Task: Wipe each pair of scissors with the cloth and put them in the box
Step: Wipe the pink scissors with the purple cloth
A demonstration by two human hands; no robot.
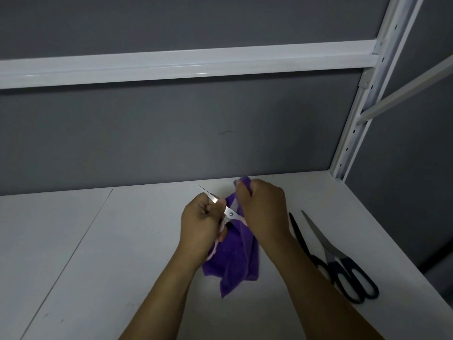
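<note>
My left hand (199, 223) grips a pair of pink-handled scissors (230, 213), held open, with one thin blade pointing up and to the left past my fingers. My right hand (263, 208) is closed on a purple cloth (232, 261), which is wrapped around the other blade and hangs down to the white shelf. A pair of black-handled scissors (343, 266) lies open on the shelf to the right of my right forearm, blades pointing away from me. No box is in view.
The white shelf surface (110, 253) runs left and forward, with a seam line at the left. A grey back wall, a white crossbar (186, 63) above and a white perforated upright (353, 123) at the right bound the space.
</note>
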